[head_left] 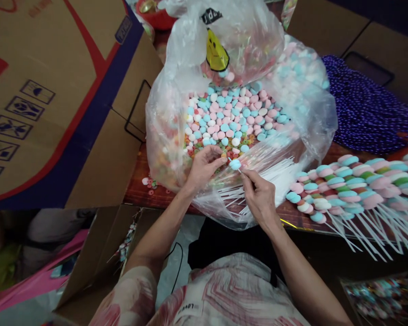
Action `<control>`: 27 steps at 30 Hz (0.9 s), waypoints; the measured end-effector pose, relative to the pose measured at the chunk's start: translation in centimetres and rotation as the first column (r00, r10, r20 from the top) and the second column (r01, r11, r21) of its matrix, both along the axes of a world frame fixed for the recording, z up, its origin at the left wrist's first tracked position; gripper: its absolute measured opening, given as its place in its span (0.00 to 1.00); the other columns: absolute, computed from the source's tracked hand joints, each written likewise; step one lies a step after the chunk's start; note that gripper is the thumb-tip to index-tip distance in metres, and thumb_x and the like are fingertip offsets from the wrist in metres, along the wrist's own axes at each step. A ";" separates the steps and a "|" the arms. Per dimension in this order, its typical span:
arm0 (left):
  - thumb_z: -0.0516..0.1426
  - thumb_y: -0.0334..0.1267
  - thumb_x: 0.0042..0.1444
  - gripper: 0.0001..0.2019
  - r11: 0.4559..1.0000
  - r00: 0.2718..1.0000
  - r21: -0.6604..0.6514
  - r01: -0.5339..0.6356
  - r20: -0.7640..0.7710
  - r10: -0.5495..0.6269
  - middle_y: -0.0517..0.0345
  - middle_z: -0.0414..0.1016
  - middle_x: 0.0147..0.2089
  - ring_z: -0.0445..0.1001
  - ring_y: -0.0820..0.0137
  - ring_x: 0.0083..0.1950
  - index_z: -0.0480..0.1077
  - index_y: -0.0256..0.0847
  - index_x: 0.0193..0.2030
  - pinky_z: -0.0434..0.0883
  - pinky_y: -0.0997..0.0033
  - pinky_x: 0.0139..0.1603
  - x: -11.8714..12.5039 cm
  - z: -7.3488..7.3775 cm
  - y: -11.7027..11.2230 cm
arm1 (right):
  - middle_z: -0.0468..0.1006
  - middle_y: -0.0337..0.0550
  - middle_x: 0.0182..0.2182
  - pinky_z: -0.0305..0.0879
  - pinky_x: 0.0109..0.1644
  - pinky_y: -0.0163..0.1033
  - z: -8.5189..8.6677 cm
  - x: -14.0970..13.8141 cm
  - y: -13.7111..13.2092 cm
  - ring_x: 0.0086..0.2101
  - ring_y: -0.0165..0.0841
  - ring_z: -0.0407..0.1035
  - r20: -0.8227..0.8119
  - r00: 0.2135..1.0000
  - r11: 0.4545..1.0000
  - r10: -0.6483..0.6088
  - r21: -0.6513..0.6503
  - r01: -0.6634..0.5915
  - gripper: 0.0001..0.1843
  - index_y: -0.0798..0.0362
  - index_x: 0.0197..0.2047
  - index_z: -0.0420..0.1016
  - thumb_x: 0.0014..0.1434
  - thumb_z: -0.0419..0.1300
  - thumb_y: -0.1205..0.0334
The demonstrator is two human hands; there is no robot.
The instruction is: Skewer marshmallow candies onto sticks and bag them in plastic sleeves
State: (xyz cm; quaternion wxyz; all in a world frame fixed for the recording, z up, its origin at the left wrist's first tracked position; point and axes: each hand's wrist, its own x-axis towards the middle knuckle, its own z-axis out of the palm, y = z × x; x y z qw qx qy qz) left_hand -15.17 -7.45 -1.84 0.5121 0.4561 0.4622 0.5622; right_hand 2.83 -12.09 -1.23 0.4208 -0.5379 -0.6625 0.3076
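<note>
A big clear plastic bag [177, 104] lies open on the table, full of pink, blue and white marshmallow candies [234, 115] with small coloured ring candies at its near left. My left hand [204, 165] reaches into the bag, fingers pinched on a light blue marshmallow [235, 164]. My right hand [258, 192] is closed on a thin white stick [241, 171] whose tip meets that marshmallow. Loose white sticks [272, 174] lie in the bag just beyond my right hand.
Several finished candy skewers [347, 183] lie in a pile at the right, sticks pointing toward me. Purple beaded cord [367, 108] sits behind them. A large cardboard box [54, 90] stands at the left, another open box [98, 253] below it. Stray ring candies [151, 183] dot the table.
</note>
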 end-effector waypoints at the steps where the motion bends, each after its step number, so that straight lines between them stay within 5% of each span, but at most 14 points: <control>1: 0.71 0.40 0.46 0.15 1.000 1.000 -0.011 0.000 0.026 0.001 0.64 0.75 0.32 0.73 0.77 0.32 0.72 0.40 0.37 0.72 0.77 0.36 0.0 0.1 -0.1 | 0.81 0.40 0.29 0.65 0.35 0.36 0.0 -0.1 0.0 0.28 0.32 0.72 0.002 1.000 1.000 0.009 0.013 -0.009 0.13 0.51 0.40 0.82 0.66 0.55 0.61; 10: 0.73 0.42 0.43 0.16 0.997 0.999 -0.070 -0.016 0.028 0.018 0.58 0.83 0.36 0.78 0.73 0.35 0.82 0.40 0.39 0.78 0.70 0.42 0.0 -0.4 -0.3 | 0.83 0.42 0.31 0.67 0.37 0.37 -0.5 0.0 0.2 0.31 0.35 0.76 0.057 0.998 0.997 0.030 0.068 -0.033 0.13 0.51 0.39 0.81 0.66 0.55 0.61; 17: 0.69 0.39 0.49 0.11 0.998 0.995 -0.039 -0.055 -0.080 0.051 0.55 0.85 0.42 0.81 0.69 0.42 0.84 0.42 0.40 0.77 0.68 0.48 0.2 -0.3 -0.9 | 0.75 0.38 0.23 0.59 0.32 0.36 -0.7 -0.2 0.1 0.23 0.31 0.66 0.164 0.986 0.995 0.026 0.088 -0.040 0.13 0.51 0.34 0.77 0.67 0.53 0.62; 27: 0.69 0.41 0.48 0.11 0.978 0.984 -0.107 -0.177 0.008 0.179 0.57 0.84 0.34 0.80 0.71 0.36 0.83 0.40 0.38 0.76 0.73 0.38 1.1 -0.3 -1.2 | 0.66 0.33 0.21 0.55 0.29 0.34 -1.3 -2.2 -0.5 0.20 0.28 0.59 0.110 0.994 0.994 -0.013 0.113 0.000 0.11 0.50 0.32 0.70 0.67 0.52 0.63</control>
